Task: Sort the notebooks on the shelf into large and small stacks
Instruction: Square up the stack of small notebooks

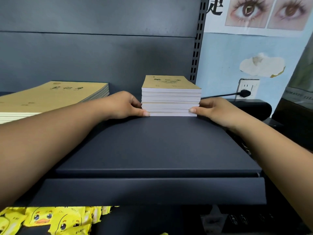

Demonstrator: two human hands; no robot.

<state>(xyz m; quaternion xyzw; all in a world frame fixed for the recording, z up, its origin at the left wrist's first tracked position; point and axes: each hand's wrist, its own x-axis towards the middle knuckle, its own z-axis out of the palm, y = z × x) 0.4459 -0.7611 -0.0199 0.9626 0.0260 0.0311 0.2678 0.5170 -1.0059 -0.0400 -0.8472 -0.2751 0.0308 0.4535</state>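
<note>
Here, small notebook stack (171, 95) on the dark shelf (152, 143), toward the back right, large notebook stack (50, 97) well apart at left. Left hand (125, 106) and right hand (211, 107) clasping the small stack's lower sides, each grip narrow, thumbs at the front bottom corners. Upper books likely to slide if squeezed unevenly. Beside: plugged wall socket (247, 89), cable, black case; yellow duck packets (55, 219) below.

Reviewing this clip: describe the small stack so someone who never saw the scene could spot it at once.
On the dark shelf, look near the back panel, right of centre. The small stack stands there between the left hand and right hand. Unlike the large stack at far left, it is narrow and tall.
</note>
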